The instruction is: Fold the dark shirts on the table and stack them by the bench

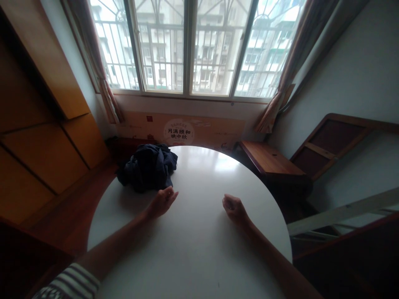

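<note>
A crumpled dark navy cloth (pixel 149 166), perhaps a garment, lies in a heap at the far left of the round white table (pixel 196 245). My left hand (pixel 162 202) is just in front of the heap's near right edge, fingers curled in, with nothing seen in it. Whether it touches the cloth I cannot tell. Farther right, over the bare tabletop, my right hand (pixel 234 208) is loosely closed in a fist, and no object shows in it. The two hands are apart, with white tabletop between them.
Beyond the table stands a long printed panel (pixel 205 124) under a barred window (pixel 187 54). To the right are a wooden desk (pixel 272 158) and a framed wooden piece (pixel 330 143) against the wall. Wooden cabinets (pixel 43 158) line the left side.
</note>
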Action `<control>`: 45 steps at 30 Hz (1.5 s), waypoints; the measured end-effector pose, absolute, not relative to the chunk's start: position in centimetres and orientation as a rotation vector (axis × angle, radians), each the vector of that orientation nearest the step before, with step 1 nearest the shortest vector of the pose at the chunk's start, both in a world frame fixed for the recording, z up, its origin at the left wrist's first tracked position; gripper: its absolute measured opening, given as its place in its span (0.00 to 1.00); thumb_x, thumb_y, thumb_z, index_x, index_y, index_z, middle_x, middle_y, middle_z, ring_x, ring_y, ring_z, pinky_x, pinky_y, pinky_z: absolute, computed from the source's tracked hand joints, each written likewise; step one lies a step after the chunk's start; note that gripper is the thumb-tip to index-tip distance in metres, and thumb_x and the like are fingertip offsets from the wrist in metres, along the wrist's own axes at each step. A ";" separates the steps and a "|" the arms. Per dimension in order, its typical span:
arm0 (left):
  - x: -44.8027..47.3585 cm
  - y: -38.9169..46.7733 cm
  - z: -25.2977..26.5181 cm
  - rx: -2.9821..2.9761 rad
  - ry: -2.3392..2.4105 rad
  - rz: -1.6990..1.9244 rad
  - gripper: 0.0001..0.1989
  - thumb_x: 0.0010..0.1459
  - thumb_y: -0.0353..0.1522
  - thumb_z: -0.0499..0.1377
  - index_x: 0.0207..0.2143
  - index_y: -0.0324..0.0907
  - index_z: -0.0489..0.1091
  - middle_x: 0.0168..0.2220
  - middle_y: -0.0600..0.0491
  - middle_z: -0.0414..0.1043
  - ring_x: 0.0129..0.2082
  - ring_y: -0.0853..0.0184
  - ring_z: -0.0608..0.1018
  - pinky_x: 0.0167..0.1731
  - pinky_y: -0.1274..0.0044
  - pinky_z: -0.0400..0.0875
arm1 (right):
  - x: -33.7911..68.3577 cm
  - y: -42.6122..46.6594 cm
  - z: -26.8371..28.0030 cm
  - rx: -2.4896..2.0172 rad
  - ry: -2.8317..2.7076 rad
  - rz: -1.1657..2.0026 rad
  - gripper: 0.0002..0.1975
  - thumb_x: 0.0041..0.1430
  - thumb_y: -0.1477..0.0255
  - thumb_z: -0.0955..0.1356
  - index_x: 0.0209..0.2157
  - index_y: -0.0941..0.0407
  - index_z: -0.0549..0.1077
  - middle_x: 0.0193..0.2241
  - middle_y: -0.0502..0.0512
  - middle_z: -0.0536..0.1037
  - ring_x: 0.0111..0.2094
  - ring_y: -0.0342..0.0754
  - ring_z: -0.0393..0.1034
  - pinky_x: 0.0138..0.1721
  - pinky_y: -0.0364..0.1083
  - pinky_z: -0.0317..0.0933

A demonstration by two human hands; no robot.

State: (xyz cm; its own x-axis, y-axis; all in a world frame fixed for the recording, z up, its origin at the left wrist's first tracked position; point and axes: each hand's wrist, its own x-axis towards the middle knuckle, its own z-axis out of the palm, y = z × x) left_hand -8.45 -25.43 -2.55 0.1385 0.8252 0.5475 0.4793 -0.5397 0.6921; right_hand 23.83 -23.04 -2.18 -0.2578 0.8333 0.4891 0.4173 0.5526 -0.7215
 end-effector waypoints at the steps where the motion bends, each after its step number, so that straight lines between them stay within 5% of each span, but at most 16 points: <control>1: -8.5 -25.4 -2.7 2.087 1.251 1.362 0.21 0.63 0.36 0.54 0.22 0.43 0.48 0.18 0.64 0.43 0.18 0.77 0.50 0.19 0.82 0.47 | 23.8 -23.0 -2.3 -1.022 -1.878 0.570 0.18 0.55 0.68 0.64 0.19 0.52 0.49 0.17 0.43 0.49 0.19 0.40 0.44 0.20 0.42 0.43; 11: -8.6 -25.5 -3.1 2.206 1.311 1.123 0.16 0.63 0.35 0.52 0.23 0.42 0.52 0.20 0.62 0.49 0.19 0.76 0.53 0.20 0.82 0.48 | 24.0 -23.1 -1.7 -1.098 -1.830 0.543 0.21 0.58 0.62 0.66 0.20 0.53 0.52 0.17 0.42 0.51 0.19 0.39 0.45 0.20 0.41 0.46; 14: -8.6 -25.5 -2.9 2.207 1.306 1.085 0.14 0.60 0.34 0.51 0.23 0.42 0.52 0.19 0.62 0.49 0.19 0.76 0.54 0.20 0.82 0.48 | 24.0 -23.4 -1.3 -1.048 -1.787 0.666 0.13 0.58 0.62 0.67 0.26 0.54 0.63 0.21 0.46 0.62 0.22 0.41 0.57 0.22 0.41 0.55; 18: -8.7 -25.3 -2.9 2.236 1.245 1.047 0.12 0.56 0.30 0.51 0.22 0.43 0.50 0.19 0.62 0.50 0.19 0.76 0.54 0.21 0.81 0.49 | 23.9 -23.6 -0.9 -0.956 -1.851 0.876 0.10 0.59 0.64 0.68 0.39 0.54 0.69 0.38 0.56 0.74 0.33 0.46 0.71 0.31 0.45 0.66; 25: -8.4 -25.7 -2.4 2.227 1.213 1.069 0.13 0.53 0.28 0.51 0.22 0.44 0.48 0.19 0.62 0.49 0.18 0.76 0.54 0.20 0.82 0.51 | 24.0 -23.4 -1.1 -0.955 -1.824 0.972 0.12 0.61 0.63 0.67 0.43 0.55 0.66 0.27 0.50 0.74 0.25 0.46 0.71 0.28 0.47 0.68; 31: -8.0 -26.9 -1.1 2.289 1.228 1.060 0.05 0.59 0.34 0.56 0.33 0.42 0.64 0.31 0.54 0.69 0.31 0.70 0.73 0.32 0.79 0.70 | 23.8 -23.6 -0.9 -0.968 -1.852 0.839 0.12 0.61 0.61 0.68 0.41 0.55 0.70 0.33 0.56 0.78 0.33 0.50 0.75 0.33 0.48 0.70; 38: -8.1 -26.8 -0.8 2.437 1.132 0.944 0.18 0.63 0.37 0.56 0.54 0.42 0.66 0.53 0.44 0.69 0.55 0.61 0.72 0.57 0.68 0.67 | 23.6 -23.7 -0.9 -0.957 -1.997 0.683 0.14 0.63 0.59 0.66 0.34 0.55 0.74 0.32 0.56 0.79 0.34 0.50 0.75 0.36 0.49 0.71; 41: -8.5 -26.8 -1.1 2.467 1.142 0.834 0.29 0.63 0.40 0.57 0.64 0.42 0.56 0.63 0.41 0.60 0.63 0.58 0.65 0.62 0.65 0.61 | 23.6 -23.6 -1.4 -1.000 -2.135 0.554 0.21 0.61 0.55 0.67 0.49 0.55 0.73 0.47 0.62 0.78 0.48 0.55 0.73 0.48 0.54 0.69; 45: -8.9 -26.8 -1.1 2.523 1.063 0.601 0.48 0.59 0.50 0.59 0.71 0.41 0.36 0.71 0.40 0.40 0.69 0.55 0.50 0.65 0.65 0.53 | 23.3 -23.6 -1.9 -1.044 -2.440 0.313 0.46 0.57 0.48 0.67 0.69 0.56 0.50 0.66 0.66 0.57 0.67 0.60 0.49 0.64 0.62 0.49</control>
